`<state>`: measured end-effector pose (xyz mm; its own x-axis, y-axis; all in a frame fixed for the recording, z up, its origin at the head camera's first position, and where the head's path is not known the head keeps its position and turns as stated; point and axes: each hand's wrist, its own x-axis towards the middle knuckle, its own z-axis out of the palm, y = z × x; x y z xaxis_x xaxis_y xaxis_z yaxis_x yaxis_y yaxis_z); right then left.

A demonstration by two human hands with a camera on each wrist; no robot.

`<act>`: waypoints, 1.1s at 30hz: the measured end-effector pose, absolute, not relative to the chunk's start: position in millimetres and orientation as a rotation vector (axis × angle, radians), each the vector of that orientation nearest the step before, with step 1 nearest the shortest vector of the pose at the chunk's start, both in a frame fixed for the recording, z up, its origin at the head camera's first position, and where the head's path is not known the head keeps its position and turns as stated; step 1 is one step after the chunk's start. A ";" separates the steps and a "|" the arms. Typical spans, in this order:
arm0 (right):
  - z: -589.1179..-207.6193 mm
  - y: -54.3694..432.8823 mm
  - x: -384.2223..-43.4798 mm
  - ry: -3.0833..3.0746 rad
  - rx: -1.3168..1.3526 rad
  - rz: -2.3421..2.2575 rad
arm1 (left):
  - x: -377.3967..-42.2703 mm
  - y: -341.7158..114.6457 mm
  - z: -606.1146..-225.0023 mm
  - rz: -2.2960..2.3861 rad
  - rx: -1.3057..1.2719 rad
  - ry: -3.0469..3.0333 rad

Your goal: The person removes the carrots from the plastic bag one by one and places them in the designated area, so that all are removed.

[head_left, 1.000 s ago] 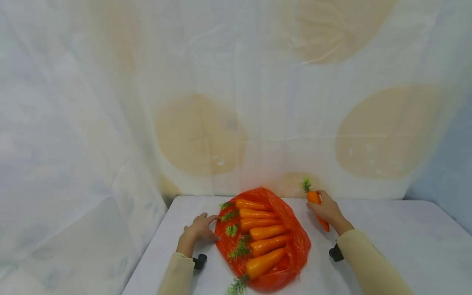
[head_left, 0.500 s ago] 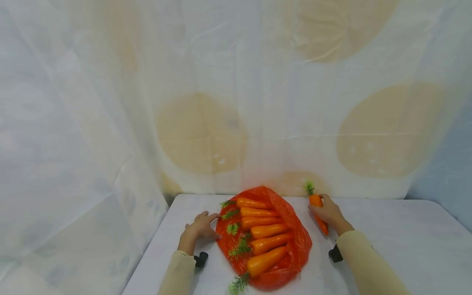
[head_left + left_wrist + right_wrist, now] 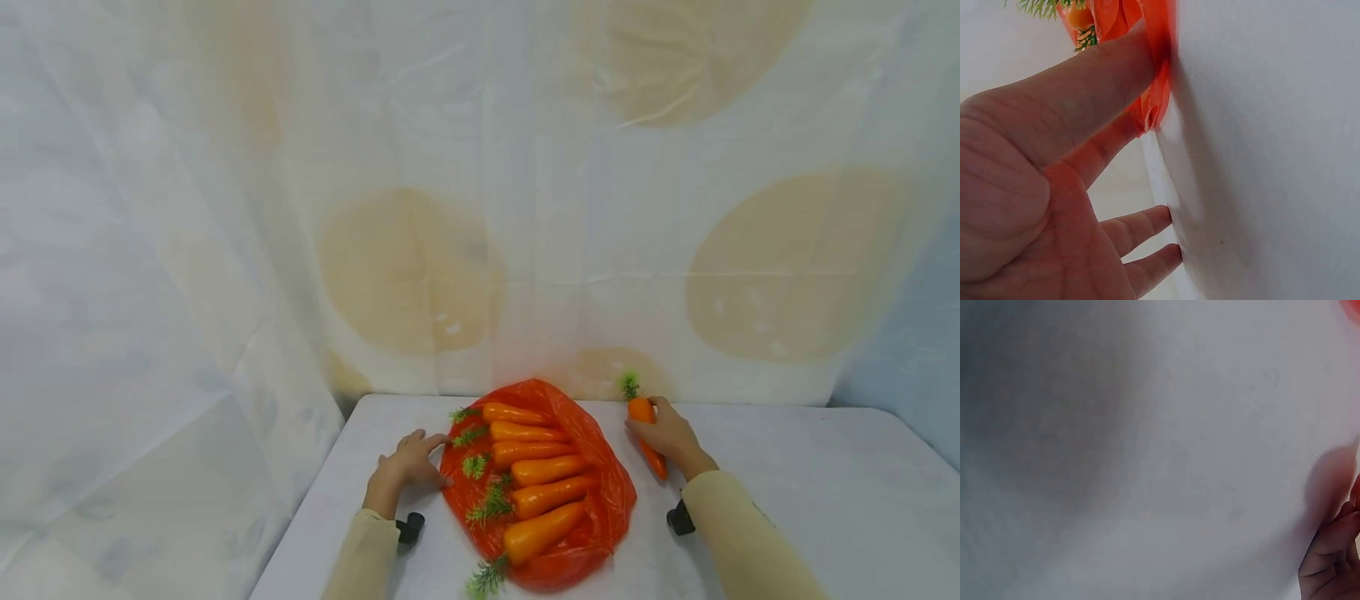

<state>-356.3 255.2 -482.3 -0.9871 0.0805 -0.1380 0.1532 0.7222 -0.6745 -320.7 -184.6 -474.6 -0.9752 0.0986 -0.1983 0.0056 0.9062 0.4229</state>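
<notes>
White table, spotted curtain behind. One carrot, right of the red bag, is grasped by the right hand; six others lie on the bag, whose left edge the left hand touches, fingers spread.

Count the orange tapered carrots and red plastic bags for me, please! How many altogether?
Red plastic bag: 1
Orange tapered carrots: 7 (6 in a row, plus the held carrot in the right hand)
Total: 8

Site presents as a screened-off tabletop booth, wider premises undeterminable, evidenced by patterned sheets hanging behind and left of a white table.
</notes>
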 end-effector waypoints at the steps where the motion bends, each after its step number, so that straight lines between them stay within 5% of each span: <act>1: -482.9 255.3 -356.5 2.829 0.185 -1.110 | -320.9 -184.7 -474.9 0.629 0.081 2.855; 33: -487.7 266.1 -358.5 2.700 0.110 -1.254 | -321.7 -184.6 -475.1 0.634 0.082 2.853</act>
<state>-358.5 266.1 -487.7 -0.9842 -0.0014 -0.1773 0.1346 0.6452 -0.7521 -321.7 -184.6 -475.1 -0.9747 0.1010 -0.1994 0.0071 0.9056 0.4241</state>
